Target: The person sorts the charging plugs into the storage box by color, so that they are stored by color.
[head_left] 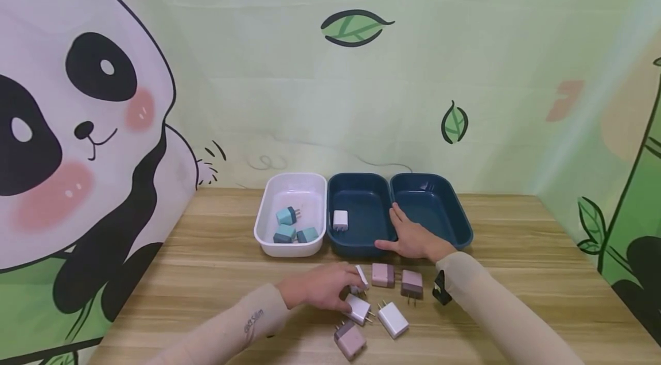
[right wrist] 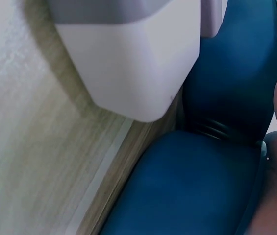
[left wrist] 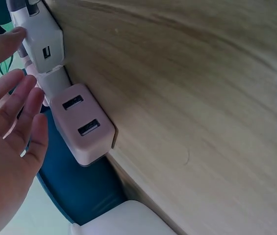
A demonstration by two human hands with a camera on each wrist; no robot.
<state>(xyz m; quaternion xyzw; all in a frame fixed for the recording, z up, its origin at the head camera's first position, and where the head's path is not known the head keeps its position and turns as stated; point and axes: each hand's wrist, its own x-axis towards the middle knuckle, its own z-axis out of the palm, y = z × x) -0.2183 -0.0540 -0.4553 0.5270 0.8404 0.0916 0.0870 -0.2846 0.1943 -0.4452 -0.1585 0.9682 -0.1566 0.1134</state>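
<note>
My left hand reaches over loose plug-in chargers, fingers and thumb apart. Its thumb is at a white charger, while the fingertips are beside another, tilted white charger, partly hidden by them. In the left wrist view, the relaxed fingers curl round nothing, and a pink charger with two USB ports appears close by. My right hand rests, fingers extended, at the front of the middle dark blue tray and right dark blue tray. A white charger lies in the middle tray.
A white tray on the left holds three teal chargers. On the wooden table lie pink chargers and a further white charger. A printed cloth backdrop rises behind the trays.
</note>
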